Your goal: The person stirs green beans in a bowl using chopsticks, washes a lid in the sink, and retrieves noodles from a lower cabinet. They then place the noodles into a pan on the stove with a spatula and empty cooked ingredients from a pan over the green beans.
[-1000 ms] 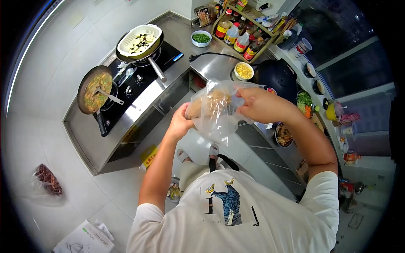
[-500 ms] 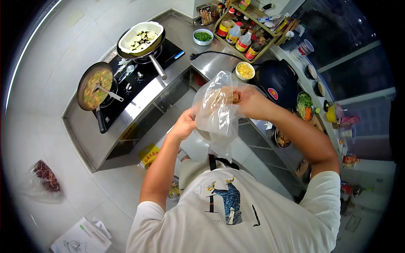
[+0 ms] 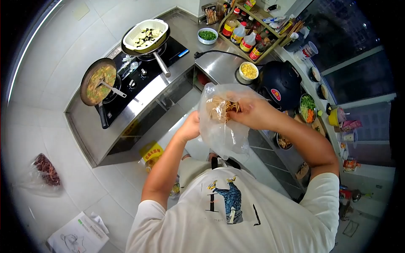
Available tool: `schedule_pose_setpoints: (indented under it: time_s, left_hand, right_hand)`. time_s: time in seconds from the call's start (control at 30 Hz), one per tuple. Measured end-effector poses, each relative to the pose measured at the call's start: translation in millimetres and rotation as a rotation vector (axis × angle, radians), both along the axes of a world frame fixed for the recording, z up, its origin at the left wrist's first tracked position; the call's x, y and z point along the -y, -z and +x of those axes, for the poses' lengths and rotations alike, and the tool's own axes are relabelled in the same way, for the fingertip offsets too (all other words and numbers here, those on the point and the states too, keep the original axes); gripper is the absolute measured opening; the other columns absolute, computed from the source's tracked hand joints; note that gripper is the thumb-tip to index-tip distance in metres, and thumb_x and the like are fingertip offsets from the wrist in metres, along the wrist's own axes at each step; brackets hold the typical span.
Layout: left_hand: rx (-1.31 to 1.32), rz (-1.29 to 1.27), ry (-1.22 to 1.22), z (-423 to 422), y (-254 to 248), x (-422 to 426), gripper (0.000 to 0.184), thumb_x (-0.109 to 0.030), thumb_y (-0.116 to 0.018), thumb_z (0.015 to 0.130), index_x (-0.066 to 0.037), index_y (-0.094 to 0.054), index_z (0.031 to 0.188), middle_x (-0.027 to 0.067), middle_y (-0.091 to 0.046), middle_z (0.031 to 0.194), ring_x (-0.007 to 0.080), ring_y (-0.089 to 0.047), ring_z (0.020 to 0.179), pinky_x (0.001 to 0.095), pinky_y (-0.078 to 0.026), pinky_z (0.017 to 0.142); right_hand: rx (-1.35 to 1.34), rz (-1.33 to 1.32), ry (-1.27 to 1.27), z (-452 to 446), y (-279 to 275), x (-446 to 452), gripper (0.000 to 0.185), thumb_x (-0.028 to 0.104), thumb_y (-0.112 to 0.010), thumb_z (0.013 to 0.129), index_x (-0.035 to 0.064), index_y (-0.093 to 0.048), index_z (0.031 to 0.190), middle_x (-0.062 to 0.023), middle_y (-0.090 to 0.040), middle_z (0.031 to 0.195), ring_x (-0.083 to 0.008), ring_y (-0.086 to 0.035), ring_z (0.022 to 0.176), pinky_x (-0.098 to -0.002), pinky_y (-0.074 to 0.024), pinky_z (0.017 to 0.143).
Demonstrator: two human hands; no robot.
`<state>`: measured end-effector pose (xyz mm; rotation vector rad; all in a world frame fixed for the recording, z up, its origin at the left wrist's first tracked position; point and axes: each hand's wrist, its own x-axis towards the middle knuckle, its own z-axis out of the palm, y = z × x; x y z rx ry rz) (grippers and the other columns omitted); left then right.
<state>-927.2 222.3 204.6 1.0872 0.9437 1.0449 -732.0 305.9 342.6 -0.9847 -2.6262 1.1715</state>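
In front of my chest I hold up a clear plastic bag [image 3: 225,141]. My left hand [image 3: 192,126] is closed on the bag's left edge. Brown noodles [image 3: 233,106] show in the upper part of the bag. My right hand [image 3: 253,111] reaches in at the bag's opening from the right, its fingers closed around the noodles. The film covers some of its fingertips, and part of the noodles is blurred behind the plastic.
A pan of cooked food [image 3: 98,84] with a spatula and a pan bearing a white basket [image 3: 145,36] stand on the stove. Behind the bag are a bowl of yellow food [image 3: 249,71], a dark rice cooker [image 3: 280,82], chopped greens [image 3: 207,36] and a sauce rack [image 3: 270,40].
My right hand has moved slightly lower, and the noodles between its fingers show more plainly. The bag has spread wider and shifted a little right and down with both hands.
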Motion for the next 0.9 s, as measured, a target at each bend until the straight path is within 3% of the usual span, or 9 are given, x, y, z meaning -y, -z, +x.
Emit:
schedule_pose_setpoints:
  time_s: [0.23, 0.33, 0.4, 0.5, 0.57, 0.7, 0.77, 0.83, 0.9]
  left_hand:
    - [0.141, -0.091, -0.1, -1, 1, 7, 0.03, -0.005, -0.065, 0.084, -0.005, -0.063, 0.113, -0.0005, -0.065, 0.098, 0.0095, -0.059, 0.087, 0.0266, -0.049, 0.078]
    - [0.142, -0.06, -0.093, -3, 0, 10, 0.027, -0.004, -0.063, 0.084, -0.005, -0.063, 0.111, -0.0011, -0.065, 0.097, 0.0095, -0.059, 0.087, 0.0263, -0.049, 0.078]
    - [0.173, -0.045, -0.069, -4, 4, 11, 0.028, -0.002, -0.062, 0.084, -0.004, -0.062, 0.112, 0.0001, -0.065, 0.101, 0.0099, -0.059, 0.089, 0.0263, -0.049, 0.078]
    - [0.215, -0.055, -0.272, 7, 13, 9, 0.032, -0.003, -0.063, 0.083, -0.003, -0.059, 0.115, 0.0017, -0.064, 0.104, 0.0101, -0.059, 0.091, 0.0265, -0.048, 0.08]
    - [0.191, -0.077, -0.321, 10, 9, 8, 0.033, -0.004, -0.064, 0.084, -0.002, -0.057, 0.116, 0.0022, -0.064, 0.104, 0.0107, -0.059, 0.093, 0.0269, -0.048, 0.081]
    - [0.066, -0.059, -0.397, 14, -1, -1, 0.034, -0.008, -0.065, 0.085, -0.002, -0.054, 0.117, 0.0033, -0.063, 0.105, 0.0121, -0.057, 0.098, 0.0284, -0.046, 0.086]
    - [0.071, -0.045, -0.361, 9, -5, -3, 0.037, -0.012, -0.067, 0.086, -0.002, -0.053, 0.119, 0.0045, -0.062, 0.109, 0.0128, -0.056, 0.101, 0.0294, -0.045, 0.089]
    - [0.112, 0.028, -0.059, 3, -23, -4, 0.041, -0.016, -0.07, 0.085, -0.001, -0.053, 0.119, 0.0057, -0.061, 0.111, 0.0135, -0.056, 0.102, 0.03, -0.045, 0.089]
    - [0.029, 0.065, 0.036, 6, -32, -8, 0.043, -0.02, -0.071, 0.085, -0.001, -0.053, 0.119, 0.0056, -0.062, 0.111, 0.0139, -0.056, 0.102, 0.0314, -0.045, 0.089]
  right_hand:
    - [0.131, 0.111, 0.185, -1, -24, 11, 0.024, 0.025, -0.063, 0.084, 0.0059, -0.062, 0.098, -0.0164, -0.063, 0.098, -0.0359, -0.06, 0.091, -0.0424, -0.048, 0.077]
    - [0.197, 0.004, 0.155, 0, -30, 8, 0.032, 0.024, -0.067, 0.086, 0.005, -0.06, 0.111, -0.011, -0.066, 0.093, -0.0214, -0.062, 0.082, -0.033, -0.0482, 0.074]
    - [0.032, -0.038, 0.128, 4, -18, 0, 0.03, 0.025, -0.066, 0.082, 0.0047, -0.064, 0.104, -0.0179, -0.065, 0.097, -0.0336, -0.063, 0.09, -0.0393, -0.049, 0.079]
    - [-0.042, 0.208, 0.124, 8, -7, -13, 0.037, 0.026, -0.069, 0.079, 0.001, -0.063, 0.106, -0.02, -0.066, 0.095, -0.0324, -0.064, 0.088, -0.0376, -0.0501, 0.08]
    - [0.027, -0.108, 0.152, 8, -16, -22, 0.042, 0.029, -0.069, 0.077, -0.0034, -0.063, 0.102, -0.0219, -0.065, 0.094, -0.0344, -0.065, 0.087, -0.0394, -0.0512, 0.078]
    - [0.379, 0.317, 0.031, 6, -37, -40, 0.039, 0.03, -0.062, 0.081, -0.0052, -0.06, 0.096, -0.0234, -0.064, 0.087, -0.0318, -0.064, 0.081, -0.0374, -0.0502, 0.075]
    - [0.425, 0.229, 0.023, 3, -50, -44, 0.037, 0.029, -0.063, 0.08, -0.0052, -0.06, 0.096, -0.0211, -0.064, 0.082, -0.0276, -0.064, 0.076, -0.0372, -0.0506, 0.071]
    - [0.449, -0.111, 0.189, -11, -80, -41, 0.036, 0.027, -0.069, 0.075, -0.0002, -0.062, 0.098, -0.0103, -0.066, 0.081, -0.0188, -0.064, 0.076, -0.034, -0.0504, 0.071]
    - [0.355, 0.001, 0.151, -4, -61, -65, 0.039, 0.025, -0.071, 0.073, 0.0023, -0.063, 0.103, -0.0088, -0.066, 0.09, -0.0186, -0.063, 0.085, -0.0338, -0.0494, 0.079]
